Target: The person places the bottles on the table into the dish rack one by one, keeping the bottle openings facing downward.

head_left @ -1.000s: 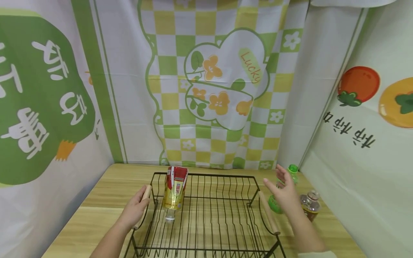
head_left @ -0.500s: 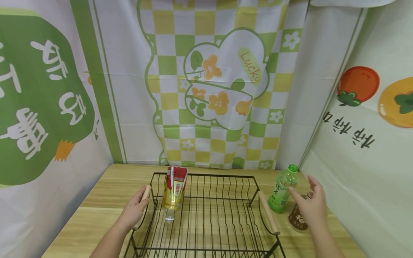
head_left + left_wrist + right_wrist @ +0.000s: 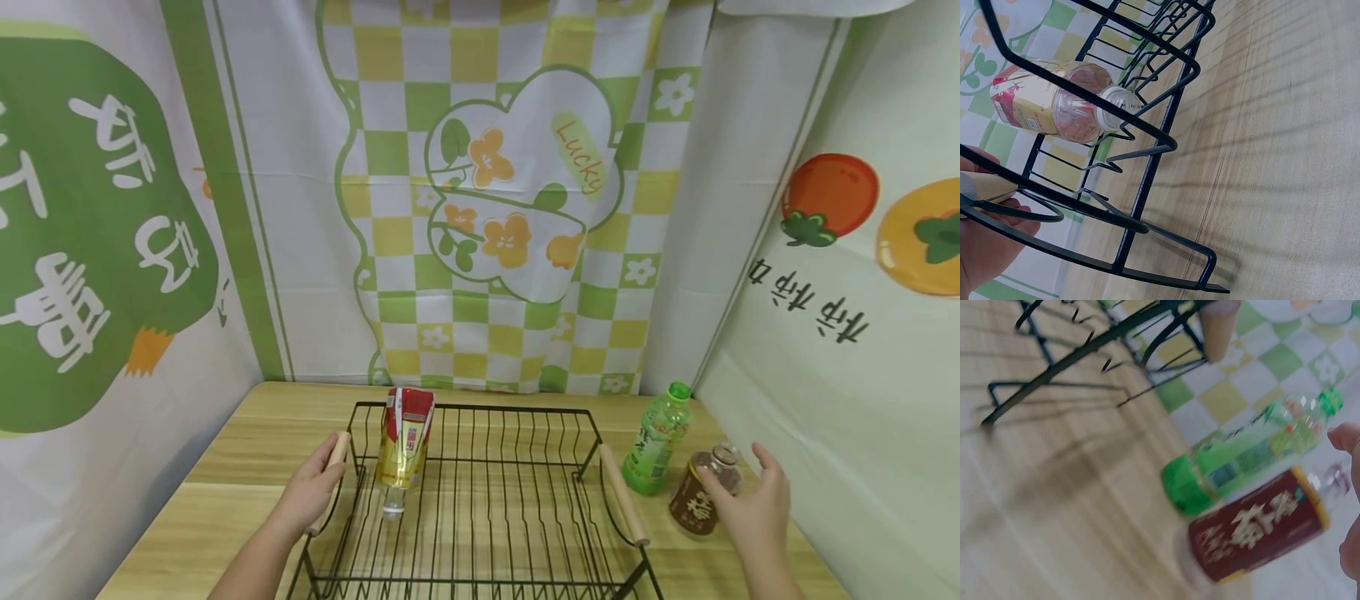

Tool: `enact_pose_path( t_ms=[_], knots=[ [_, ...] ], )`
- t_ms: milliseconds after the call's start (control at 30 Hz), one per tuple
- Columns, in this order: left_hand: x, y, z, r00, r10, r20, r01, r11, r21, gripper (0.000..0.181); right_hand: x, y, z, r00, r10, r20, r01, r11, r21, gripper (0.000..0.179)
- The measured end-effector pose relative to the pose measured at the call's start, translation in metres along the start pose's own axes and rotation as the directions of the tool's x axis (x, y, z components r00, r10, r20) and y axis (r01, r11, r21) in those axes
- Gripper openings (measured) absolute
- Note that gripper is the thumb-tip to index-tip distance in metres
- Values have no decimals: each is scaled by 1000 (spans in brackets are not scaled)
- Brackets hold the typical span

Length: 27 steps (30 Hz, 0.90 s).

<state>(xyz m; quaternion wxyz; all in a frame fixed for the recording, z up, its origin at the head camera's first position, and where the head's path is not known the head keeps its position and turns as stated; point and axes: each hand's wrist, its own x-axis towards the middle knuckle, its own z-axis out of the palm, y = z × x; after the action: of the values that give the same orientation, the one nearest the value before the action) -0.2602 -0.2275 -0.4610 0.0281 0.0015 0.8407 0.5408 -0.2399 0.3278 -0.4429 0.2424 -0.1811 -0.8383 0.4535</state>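
My left hand (image 3: pixel 310 487) grips the left wooden handle (image 3: pixel 341 447) of a black wire dish rack (image 3: pixel 472 407); its fingers wrap the handle in the left wrist view. In the rack's left part, a clear plastic bottle with a red and yellow label (image 3: pixel 406 442) leans neck down, its ribbed neck (image 3: pixel 1116 106) between the wires. My right hand (image 3: pixel 757 504) is held open beside an uncapped bottle with a brown label (image 3: pixel 693 500), fingers apart, thumb overlapping the bottle in the head view. Only fingertips (image 3: pixel 1347 437) of it show at the right wrist view's edge.
A clear bottle with a green label and green neck (image 3: pixel 655 446) stands upright between the rack's right handle (image 3: pixel 624 494) and the brown-labelled bottle. Everything rests on a wood-grain table (image 3: pixel 217 517). Patterned cloth (image 3: pixel 510 350) hangs behind and along both sides.
My right hand has moved right and toward me, from over the green bottle to beside the brown-labelled one, uncovering both. My left hand keeps its place on the handle.
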Motion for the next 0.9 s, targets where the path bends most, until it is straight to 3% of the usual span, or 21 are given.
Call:
enact_pose_path(
  t_ms=[367, 900],
  knots=[
    [-1, 2, 0, 1000, -4, -2, 4, 1000, 7, 65, 2, 39, 12, 998, 47, 33, -47, 999, -12, 102],
    [1, -1, 0, 1000, -8, 8, 8, 1000, -15, 64, 7, 52, 22, 988, 111, 104, -117, 992, 52, 106]
  ],
)
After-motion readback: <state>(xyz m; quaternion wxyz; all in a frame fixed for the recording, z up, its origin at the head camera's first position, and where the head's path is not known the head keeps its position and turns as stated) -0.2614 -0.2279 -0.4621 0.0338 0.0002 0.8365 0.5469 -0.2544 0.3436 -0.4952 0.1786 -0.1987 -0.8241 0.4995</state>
